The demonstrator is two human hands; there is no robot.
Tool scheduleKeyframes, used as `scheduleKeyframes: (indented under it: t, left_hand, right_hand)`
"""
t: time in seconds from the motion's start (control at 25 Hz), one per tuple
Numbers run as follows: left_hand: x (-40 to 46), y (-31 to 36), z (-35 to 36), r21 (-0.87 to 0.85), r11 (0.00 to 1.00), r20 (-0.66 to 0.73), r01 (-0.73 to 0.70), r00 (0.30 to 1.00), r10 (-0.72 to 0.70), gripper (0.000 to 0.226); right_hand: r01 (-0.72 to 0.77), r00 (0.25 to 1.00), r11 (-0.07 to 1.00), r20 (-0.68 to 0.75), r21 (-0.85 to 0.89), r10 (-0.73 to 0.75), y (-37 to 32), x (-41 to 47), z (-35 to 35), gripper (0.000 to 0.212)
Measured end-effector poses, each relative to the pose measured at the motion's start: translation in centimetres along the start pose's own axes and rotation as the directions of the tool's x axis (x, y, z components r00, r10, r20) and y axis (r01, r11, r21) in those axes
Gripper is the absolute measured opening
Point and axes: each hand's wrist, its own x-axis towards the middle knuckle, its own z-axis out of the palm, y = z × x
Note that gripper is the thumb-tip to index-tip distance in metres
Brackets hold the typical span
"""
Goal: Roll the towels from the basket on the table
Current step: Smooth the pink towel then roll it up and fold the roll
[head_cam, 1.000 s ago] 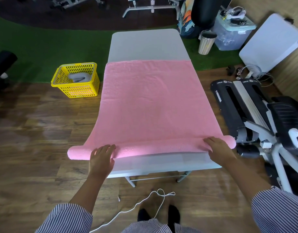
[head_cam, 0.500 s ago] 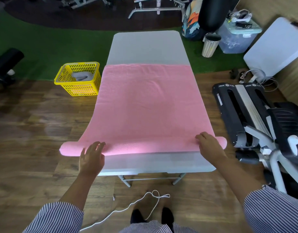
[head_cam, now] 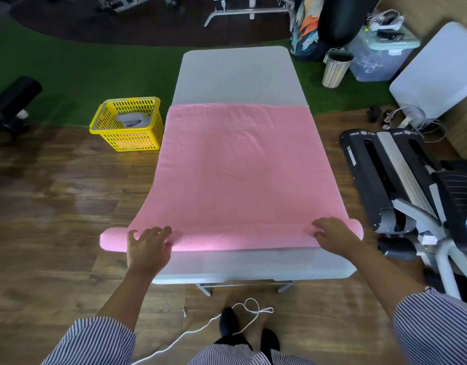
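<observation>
The grey table carries the pink towel, near edge rolled; the yellow basket stands left on the floor; left hand and right hand press the roll, fingers extended

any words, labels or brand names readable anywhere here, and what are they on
No text here can be read.
Black exercise machine: small white label on its side and pale lettering along its top edge, both too blurred to read.
Pink towel, yellow basket, clear storage bin: no text visible.
</observation>
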Motion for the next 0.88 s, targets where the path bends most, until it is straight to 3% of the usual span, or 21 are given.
scheduleKeyframes:
  t: [0.12, 0.24, 0.36, 0.4, 0.52, 0.6, 0.76, 0.88]
  left_hand:
    - [0.9, -0.6, 0.6, -0.030, 0.999, 0.009, 0.038, 0.999, -0.037, 0.029]
    - [1.4, 0.0, 1.4, -0.090, 0.996, -0.018, 0.001, 1.000, -0.002, 0.053]
    - [1.4, 0.7, 1.7, -0.144, 0.989, 0.019, -0.038, 0.999, 0.041, 0.035]
    - [1.3, 0.7, 1.8, -0.156, 0.987, 0.037, -0.027, 0.999, 0.033, 0.027]
    - [1.0, 0.7, 2.2, -0.095, 0.993, 0.107, -0.076, 0.991, 0.086, 0.045]
    - [1.0, 0.8, 2.0, -0.089, 0.994, 0.123, -0.060, 0.990, 0.071, 0.045]
    - [1.5, 0.5, 1.3, -0.117, 0.993, 0.127, -0.030, 0.991, 0.045, 0.036]
    - [2.3, 0.3, 1.4, -0.111, 0.994, 0.088, -0.015, 0.996, 0.025, 0.040]
  right_hand:
    - [0.002, 1.000, 1.000, 0.003, 0.030, -0.003, -0.8, 0.8, -0.2, 0.038]
    - [-0.014, 0.981, 0.997, -0.192, 0.073, 0.028, -0.6, 1.1, 0.0, 0.030]
    - [-0.053, 0.965, 0.995, -0.250, 0.083, 0.072, -0.4, 1.0, 0.1, 0.021]
    - [-0.054, 0.967, 0.994, -0.244, 0.100, 0.077, -0.5, 0.8, 0.2, 0.022]
    - [-0.040, 0.981, 0.990, -0.180, 0.133, 0.064, 0.0, 0.1, 1.2, 0.042]
    - [-0.010, 0.989, 0.995, -0.148, 0.103, 0.026, 0.6, 0.1, 1.7, 0.055]
    - [-0.023, 1.000, 0.999, -0.007, 0.043, 0.023, 0.2, 0.9, 0.5, 0.049]
    - [0.010, 1.000, 0.997, 0.008, 0.079, -0.011, 0.3, 1.6, 0.0, 0.051]
